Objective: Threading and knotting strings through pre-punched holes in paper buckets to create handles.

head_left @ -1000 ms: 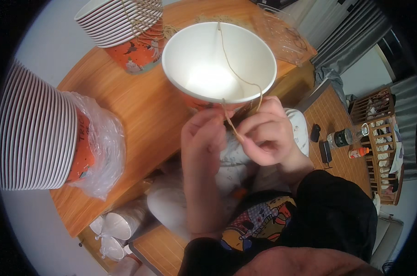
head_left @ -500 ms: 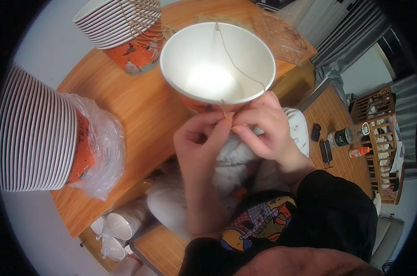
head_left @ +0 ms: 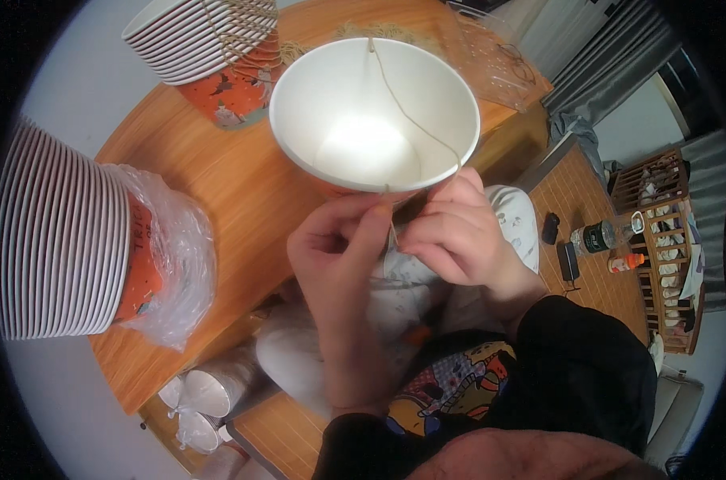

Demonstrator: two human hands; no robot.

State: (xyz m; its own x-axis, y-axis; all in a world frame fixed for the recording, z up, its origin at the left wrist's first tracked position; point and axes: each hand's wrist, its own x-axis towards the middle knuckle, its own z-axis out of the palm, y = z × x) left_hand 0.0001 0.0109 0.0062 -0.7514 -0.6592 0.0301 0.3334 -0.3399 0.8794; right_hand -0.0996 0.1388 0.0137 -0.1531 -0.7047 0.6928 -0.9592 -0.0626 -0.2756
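A paper bucket (head_left: 339, 112), white inside and orange outside, rests tilted toward me at the table's near edge. Thin brown string (head_left: 411, 120) passes through a hole in its far rim and hangs across the opening to the right. Below the near rim, my left hand (head_left: 335, 240) pinches the string where it comes out by a second hole. My right hand (head_left: 459, 236) is closed just right of it, with a short string end at its fingertips. The knot area is partly hidden by my fingers.
On the wooden table (head_left: 239, 216) stand a tall stack of buckets (head_left: 67, 240) partly in clear plastic at left, and another orange stack (head_left: 203, 44) draped with strings behind. A clear plastic tray (head_left: 491, 60) lies at the back right. Wrapped white cups (head_left: 211, 392) sit below the table.
My right hand has drawn slightly down and away from the left fingertips, showing a string end between them. My left hand and the bucket have shifted a little left.
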